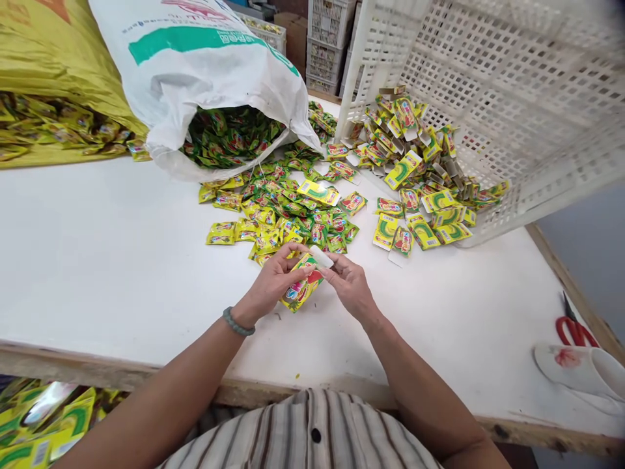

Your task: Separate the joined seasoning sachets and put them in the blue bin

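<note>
My left hand [274,284] is closed around a small yellow and green candy box [299,296], thumb across its printed front. At the box's upper end, my right hand [352,286] pinches near the raised white flap [321,256]. The box is tilted just above the white table. Right beyond my hands lies a heap of small yellow and green candy packets [278,208], with a loose box [318,193] on top. Whether anything is inside the held box is hidden.
A white woven sack [219,71] spills green packets at the back, beside a yellow sack [58,58]. A tipped white plastic crate [488,98] holds many small boxes [405,166] at the right. Red-handled scissors [575,330] and a white mug [569,366] lie near the right edge.
</note>
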Demonstrator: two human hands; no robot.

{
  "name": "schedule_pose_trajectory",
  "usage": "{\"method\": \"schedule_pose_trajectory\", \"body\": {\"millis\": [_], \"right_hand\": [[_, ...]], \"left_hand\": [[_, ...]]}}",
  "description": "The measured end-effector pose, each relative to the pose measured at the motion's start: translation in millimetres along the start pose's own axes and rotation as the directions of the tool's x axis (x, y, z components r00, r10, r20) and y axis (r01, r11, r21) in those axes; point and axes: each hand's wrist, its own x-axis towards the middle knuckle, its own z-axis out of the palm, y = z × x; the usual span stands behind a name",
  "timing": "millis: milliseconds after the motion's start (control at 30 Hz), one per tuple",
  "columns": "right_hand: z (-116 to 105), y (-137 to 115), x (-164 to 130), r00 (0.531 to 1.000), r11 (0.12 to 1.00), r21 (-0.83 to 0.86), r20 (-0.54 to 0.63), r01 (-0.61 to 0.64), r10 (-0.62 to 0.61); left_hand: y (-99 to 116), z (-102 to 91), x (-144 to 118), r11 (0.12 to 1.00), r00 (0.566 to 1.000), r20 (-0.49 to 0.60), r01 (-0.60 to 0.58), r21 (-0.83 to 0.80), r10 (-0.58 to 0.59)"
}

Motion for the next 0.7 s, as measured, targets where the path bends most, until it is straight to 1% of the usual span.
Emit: {"method": "schedule_pose_trajectory", "body": {"millis": [67,100,200,333,433,500,600,700], "right_hand": [[-1,-3,-1,0.999,0.994,-0.100,-0.009,0.046,-0.047],[-1,-4,-2,0.998,0.992,-0.115,-0.012,0.053,-0.055],[-2,-4,-3,1.000,0.999,-0.053,-0.005,0.002,-0.002],[0,-2,-1,0.994,0.995,0.019,-0.038,-0.099,0.100],[0,-4,1,0.979,0.965,0.183,-0.039,-0.190,0.200],[-2,-6,3,0.968,0.939,0.251,-0.021,-0.236,0.249],[-8,-7,4,0.964,0.938,0.227,0.023,-0.262,0.264],[-14,-6,4,0.963,0.943,0.199,0.029,-0.267,0.267]], "left_hand": [[1,1.0,0,0.999,0.999,-0.047,0.001,-0.033,-0.003],[1,1.5,-1,0.999,0.997,-0.073,-0.003,-0.042,0.000],[0,2.3,-1,0.999,0.993,-0.118,-0.025,-0.034,0.020],[-2,1.3,1,1.000,0.993,-0.113,-0.021,-0.012,0.020],[-3,0.1,2,1.000,0.992,-0.122,-0.011,-0.007,0.010],[-3,-0.5,2,1.000,0.993,-0.120,-0.013,0.002,0.013],[0,-1.0,0,1.000,0.995,-0.099,-0.012,0.015,0.013],[2,-1.4,-2,1.000,0.997,-0.078,-0.008,0.011,0.009]]}}
